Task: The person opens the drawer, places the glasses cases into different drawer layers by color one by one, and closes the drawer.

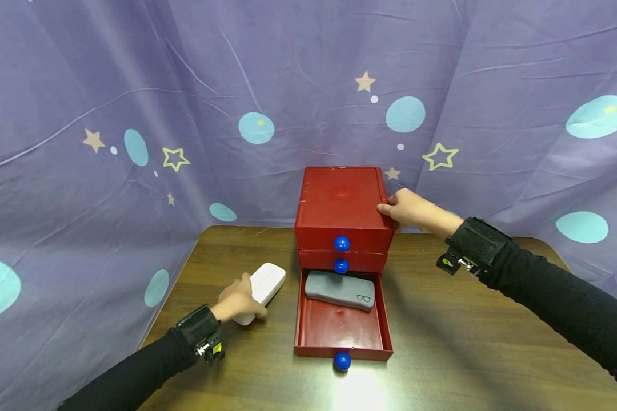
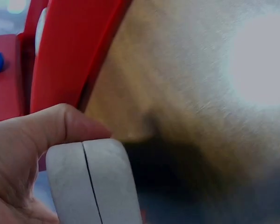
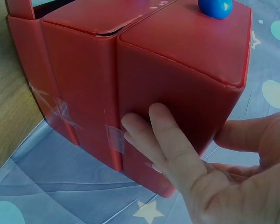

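Backdrop: purple cloth (image 1: 133, 68) printed with stars and teal dots, hung behind and to both sides of the table

Table (image 1: 493, 342): brown wood grain, bearing all items below

Drawer chest (image 1: 341, 200): red, three tiers, upright at table centre, blue ball knob on each drawer front. Upper two drawers closed; bottom drawer (image 1: 339, 331) pulled fully forward toward the person

Right hand (image 1: 408, 210): fingers spread flat on the chest's right wall near the top rear corner, thumb on the top edge; in the right wrist view the fingers (image 3: 168, 140) press the red side, clasping the corner loosely, not lifting

Grey glasses case (image 1: 340, 290): soft, small spectacles emblem, lying crosswise at the back of the open bottom drawer, partly under the middle tier

White glasses case (image 1: 264, 283): hard shell, closed, lying on the table left of the open drawer, apart from it

Left hand (image 1: 238, 299): curled round the near end of the white glasses case, thumb over its top in the left wrist view, holding it firmly
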Available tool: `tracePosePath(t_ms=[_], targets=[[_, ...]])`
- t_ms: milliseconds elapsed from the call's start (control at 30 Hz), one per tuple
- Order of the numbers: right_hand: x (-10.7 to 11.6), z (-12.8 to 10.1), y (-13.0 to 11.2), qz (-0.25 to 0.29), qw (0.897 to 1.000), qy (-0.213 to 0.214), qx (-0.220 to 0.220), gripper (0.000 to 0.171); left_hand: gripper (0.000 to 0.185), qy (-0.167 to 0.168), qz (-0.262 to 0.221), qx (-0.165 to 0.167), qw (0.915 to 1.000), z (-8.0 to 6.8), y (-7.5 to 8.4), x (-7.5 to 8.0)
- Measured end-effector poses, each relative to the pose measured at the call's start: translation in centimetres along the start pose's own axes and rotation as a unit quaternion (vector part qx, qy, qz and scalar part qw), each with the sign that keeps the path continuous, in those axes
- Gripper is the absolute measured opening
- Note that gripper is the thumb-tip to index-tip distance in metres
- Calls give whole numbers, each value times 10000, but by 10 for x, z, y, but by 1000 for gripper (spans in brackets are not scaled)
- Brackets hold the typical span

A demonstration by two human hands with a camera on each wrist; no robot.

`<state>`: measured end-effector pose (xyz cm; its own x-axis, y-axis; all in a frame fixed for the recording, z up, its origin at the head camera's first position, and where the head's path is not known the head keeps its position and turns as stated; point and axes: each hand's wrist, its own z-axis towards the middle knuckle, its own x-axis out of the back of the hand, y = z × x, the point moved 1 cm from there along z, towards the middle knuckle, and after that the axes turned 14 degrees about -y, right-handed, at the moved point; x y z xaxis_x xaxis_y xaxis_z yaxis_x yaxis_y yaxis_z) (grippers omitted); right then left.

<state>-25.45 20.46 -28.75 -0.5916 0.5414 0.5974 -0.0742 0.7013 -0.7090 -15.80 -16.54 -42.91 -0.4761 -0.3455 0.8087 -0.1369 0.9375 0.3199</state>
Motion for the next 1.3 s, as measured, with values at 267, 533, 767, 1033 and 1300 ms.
tracePosePath(t_ms=[267, 533, 767, 1033, 1300], targets=[[0, -1, -1, -28, 10000, 4, -3, 43, 78, -385, 103, -479, 9981, -7, 5, 27], [-1, 0, 0, 66, 10000, -60, 0, 44, 80, -641, 253, -704, 9951, -14, 16, 46], [-1, 0, 1, 85, 10000, -38, 3, 44, 73, -648, 394, -794, 9940, -22, 26, 58], [-2, 0, 0, 146, 9999, -29, 17, 44, 68, -604, 601, -990, 9914, -33, 40, 70], [-2, 1, 1, 1, 10000, -11, -4, 44, 77, -686, 874, -1468, 9829, -43, 64, 64]])
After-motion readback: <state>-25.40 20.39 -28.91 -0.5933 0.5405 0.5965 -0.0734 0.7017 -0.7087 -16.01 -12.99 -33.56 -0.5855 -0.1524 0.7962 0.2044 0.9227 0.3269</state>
